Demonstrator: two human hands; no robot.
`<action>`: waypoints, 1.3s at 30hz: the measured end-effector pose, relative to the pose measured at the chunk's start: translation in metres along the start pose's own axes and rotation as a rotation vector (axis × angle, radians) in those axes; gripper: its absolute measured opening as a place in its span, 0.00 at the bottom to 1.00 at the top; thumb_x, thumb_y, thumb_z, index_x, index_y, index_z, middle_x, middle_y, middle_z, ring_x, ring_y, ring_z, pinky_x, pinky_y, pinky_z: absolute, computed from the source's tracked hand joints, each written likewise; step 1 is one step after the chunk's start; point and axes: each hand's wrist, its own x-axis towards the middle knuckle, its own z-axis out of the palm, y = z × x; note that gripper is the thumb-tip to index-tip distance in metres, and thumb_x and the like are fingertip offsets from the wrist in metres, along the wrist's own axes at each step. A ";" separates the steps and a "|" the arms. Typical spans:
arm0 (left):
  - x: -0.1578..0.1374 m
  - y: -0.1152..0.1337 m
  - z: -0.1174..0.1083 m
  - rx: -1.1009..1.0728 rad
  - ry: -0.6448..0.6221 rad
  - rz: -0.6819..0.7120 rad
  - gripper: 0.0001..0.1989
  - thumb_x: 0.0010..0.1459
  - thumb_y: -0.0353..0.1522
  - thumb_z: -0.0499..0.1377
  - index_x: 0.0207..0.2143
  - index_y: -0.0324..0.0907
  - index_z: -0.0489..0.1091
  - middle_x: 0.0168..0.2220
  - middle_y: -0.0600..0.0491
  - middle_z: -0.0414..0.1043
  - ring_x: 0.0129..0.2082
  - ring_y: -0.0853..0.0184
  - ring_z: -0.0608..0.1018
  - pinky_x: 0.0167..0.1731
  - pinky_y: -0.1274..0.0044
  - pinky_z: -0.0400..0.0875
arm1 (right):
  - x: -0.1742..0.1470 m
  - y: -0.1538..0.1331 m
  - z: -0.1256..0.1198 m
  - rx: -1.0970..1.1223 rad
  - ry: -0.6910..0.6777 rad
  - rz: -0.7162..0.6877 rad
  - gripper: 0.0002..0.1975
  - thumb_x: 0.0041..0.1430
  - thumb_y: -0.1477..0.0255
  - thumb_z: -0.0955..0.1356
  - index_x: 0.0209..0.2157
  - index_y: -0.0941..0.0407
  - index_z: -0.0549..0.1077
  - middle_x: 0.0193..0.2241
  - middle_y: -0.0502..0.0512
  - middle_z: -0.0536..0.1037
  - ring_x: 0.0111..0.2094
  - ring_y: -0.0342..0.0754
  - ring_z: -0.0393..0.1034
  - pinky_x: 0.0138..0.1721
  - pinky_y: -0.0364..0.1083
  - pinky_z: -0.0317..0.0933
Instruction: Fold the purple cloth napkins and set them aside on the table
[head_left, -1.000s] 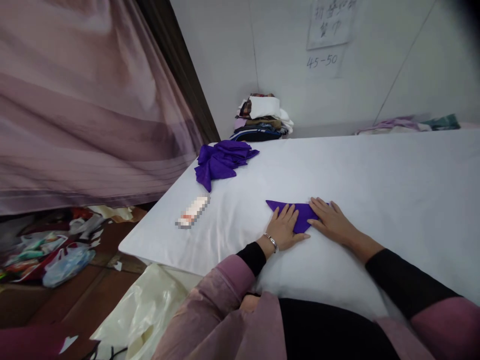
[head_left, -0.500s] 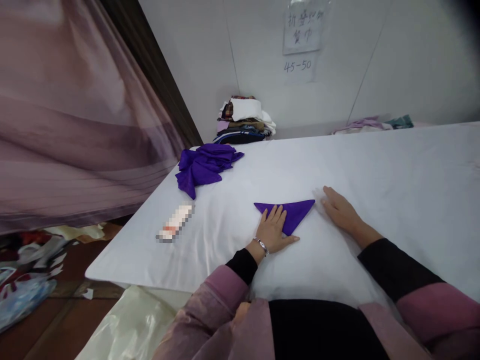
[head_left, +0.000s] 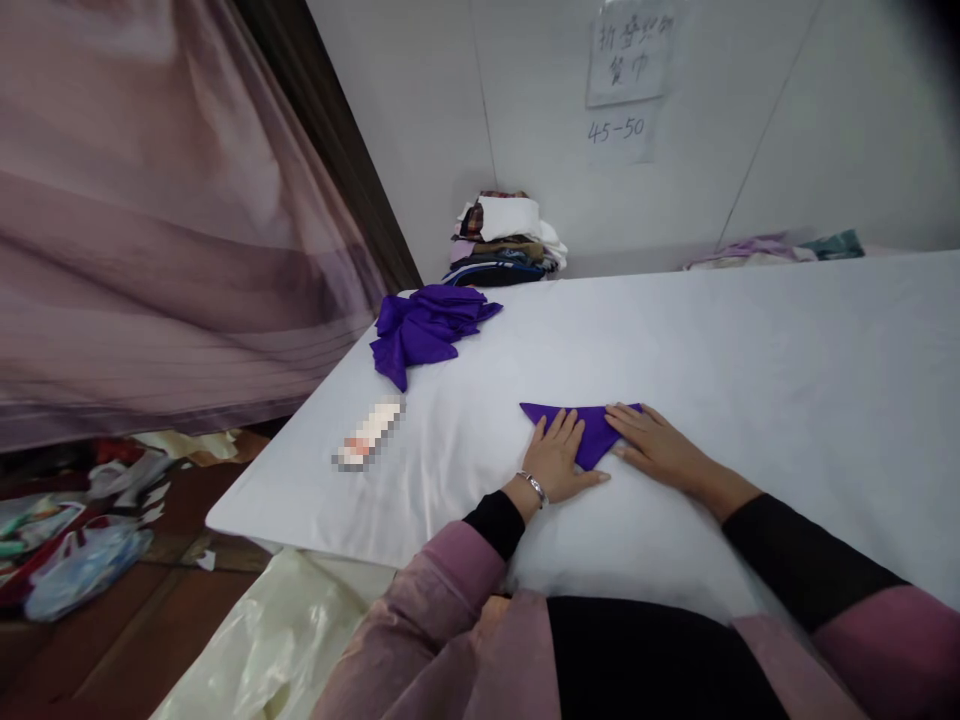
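A purple cloth napkin [head_left: 595, 432], folded into a triangle, lies on the white-covered table [head_left: 720, 340] with its long edge away from me and a point towards me. My left hand [head_left: 559, 462] rests flat on its left part, fingers stretched and thumb out to the right. Over the right corner lies my right hand [head_left: 656, 445], palm down with the fingers extended, covering most of that corner. Neither hand grips the cloth. Farther left, a loose heap of purple cloth [head_left: 431, 325] sits near the table's far left corner.
A blurred-out oblong item [head_left: 369, 435] lies on the table's left side. Behind the far edge are a stack of folded clothes [head_left: 506, 240] and more fabric [head_left: 772, 248]. Paper signs [head_left: 628, 60] hang on the wall. A curtain [head_left: 165, 220] and plastic bags [head_left: 86, 570] are at left.
My right hand has moved left and come down onto the napkin's right corner. My left hand stays on the cloth. The whole view has shifted slightly.
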 end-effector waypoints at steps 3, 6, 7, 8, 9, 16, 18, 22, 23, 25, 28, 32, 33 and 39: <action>0.000 0.000 -0.001 -0.002 -0.012 -0.007 0.47 0.52 0.60 0.41 0.64 0.37 0.45 0.65 0.45 0.43 0.65 0.57 0.44 0.61 0.60 0.37 | -0.006 0.015 -0.005 -0.041 -0.009 0.111 0.29 0.63 0.56 0.54 0.62 0.51 0.53 0.62 0.56 0.56 0.62 0.54 0.47 0.60 0.61 0.42; 0.000 0.000 -0.001 -0.002 -0.011 -0.008 0.47 0.52 0.61 0.40 0.63 0.37 0.45 0.65 0.44 0.43 0.65 0.57 0.44 0.61 0.60 0.37 | -0.008 0.016 -0.011 -0.085 0.048 0.185 0.30 0.63 0.56 0.54 0.62 0.55 0.53 0.61 0.60 0.56 0.62 0.55 0.46 0.60 0.61 0.42; 0.000 0.001 -0.001 -0.003 -0.006 -0.007 0.47 0.52 0.61 0.40 0.63 0.37 0.45 0.65 0.44 0.43 0.65 0.57 0.44 0.61 0.60 0.37 | -0.008 0.013 -0.013 -0.094 0.085 0.173 0.30 0.63 0.56 0.54 0.62 0.56 0.53 0.62 0.61 0.56 0.63 0.55 0.45 0.60 0.61 0.42; 0.000 0.001 -0.001 -0.005 -0.002 -0.006 0.47 0.52 0.61 0.41 0.63 0.37 0.45 0.65 0.44 0.42 0.65 0.57 0.44 0.61 0.60 0.37 | -0.006 0.010 -0.014 -0.094 0.118 0.139 0.30 0.63 0.57 0.54 0.62 0.57 0.53 0.62 0.61 0.55 0.63 0.55 0.43 0.60 0.61 0.41; 0.000 0.001 -0.001 -0.007 -0.001 -0.005 0.47 0.52 0.61 0.41 0.63 0.37 0.45 0.65 0.44 0.42 0.65 0.57 0.44 0.61 0.60 0.37 | -0.005 0.005 -0.015 -0.086 0.138 0.085 0.30 0.63 0.57 0.55 0.62 0.56 0.53 0.62 0.60 0.56 0.63 0.54 0.43 0.60 0.60 0.40; 0.000 -0.001 -0.001 -0.050 -0.014 0.000 0.47 0.52 0.60 0.43 0.64 0.37 0.44 0.65 0.44 0.42 0.65 0.56 0.43 0.61 0.59 0.36 | 0.003 -0.009 -0.004 0.049 0.007 -0.113 0.28 0.63 0.59 0.58 0.61 0.55 0.56 0.60 0.60 0.60 0.61 0.55 0.50 0.60 0.62 0.43; 0.001 -0.004 -0.003 -0.087 -0.029 0.011 0.48 0.51 0.59 0.47 0.64 0.38 0.44 0.65 0.44 0.42 0.65 0.56 0.44 0.61 0.59 0.37 | 0.002 -0.007 -0.002 0.074 -0.006 -0.103 0.28 0.62 0.58 0.59 0.61 0.54 0.56 0.60 0.60 0.59 0.61 0.56 0.50 0.59 0.63 0.44; 0.001 -0.016 -0.012 -0.156 -0.055 0.062 0.43 0.51 0.51 0.56 0.62 0.39 0.48 0.65 0.44 0.44 0.64 0.57 0.47 0.61 0.60 0.42 | 0.001 -0.006 -0.003 0.088 -0.003 -0.104 0.28 0.62 0.59 0.59 0.61 0.54 0.56 0.60 0.59 0.58 0.61 0.56 0.49 0.60 0.63 0.43; 0.000 -0.020 -0.015 -0.169 -0.057 0.081 0.40 0.51 0.46 0.57 0.62 0.40 0.50 0.65 0.44 0.46 0.64 0.58 0.49 0.60 0.60 0.43 | 0.001 -0.006 -0.004 0.091 -0.001 -0.104 0.28 0.62 0.59 0.59 0.61 0.54 0.56 0.60 0.59 0.58 0.61 0.56 0.49 0.60 0.63 0.43; -0.001 -0.027 -0.018 -0.192 -0.056 0.128 0.34 0.51 0.38 0.58 0.60 0.41 0.54 0.63 0.45 0.50 0.63 0.59 0.52 0.60 0.61 0.46 | 0.001 -0.007 -0.004 0.098 -0.002 -0.104 0.28 0.62 0.59 0.59 0.61 0.53 0.56 0.60 0.59 0.58 0.61 0.56 0.49 0.60 0.63 0.43; -0.001 -0.034 -0.017 -0.191 0.002 0.179 0.30 0.49 0.29 0.55 0.57 0.41 0.59 0.61 0.47 0.57 0.61 0.61 0.57 0.59 0.63 0.50 | 0.001 -0.007 -0.004 0.103 -0.005 -0.103 0.28 0.62 0.59 0.59 0.61 0.54 0.57 0.60 0.59 0.58 0.61 0.56 0.49 0.60 0.63 0.43; 0.003 -0.035 -0.012 -0.117 0.114 0.187 0.26 0.51 0.25 0.52 0.54 0.39 0.63 0.58 0.47 0.62 0.58 0.62 0.62 0.56 0.65 0.56 | 0.001 -0.005 -0.003 0.106 -0.007 -0.105 0.29 0.62 0.59 0.59 0.61 0.55 0.56 0.61 0.60 0.58 0.62 0.55 0.49 0.60 0.62 0.42; 0.005 -0.034 -0.011 -0.096 0.125 0.178 0.25 0.51 0.24 0.52 0.54 0.40 0.63 0.57 0.48 0.63 0.58 0.61 0.63 0.55 0.65 0.57 | 0.001 -0.005 -0.003 0.106 -0.009 -0.106 0.29 0.62 0.59 0.59 0.61 0.55 0.55 0.61 0.60 0.58 0.62 0.55 0.49 0.60 0.62 0.41; 0.020 -0.031 -0.013 -0.055 0.124 0.105 0.23 0.52 0.22 0.52 0.50 0.42 0.67 0.52 0.51 0.69 0.53 0.62 0.68 0.51 0.66 0.60 | 0.002 -0.003 0.000 0.127 0.015 -0.102 0.29 0.60 0.60 0.61 0.61 0.54 0.56 0.60 0.59 0.60 0.61 0.56 0.50 0.60 0.62 0.43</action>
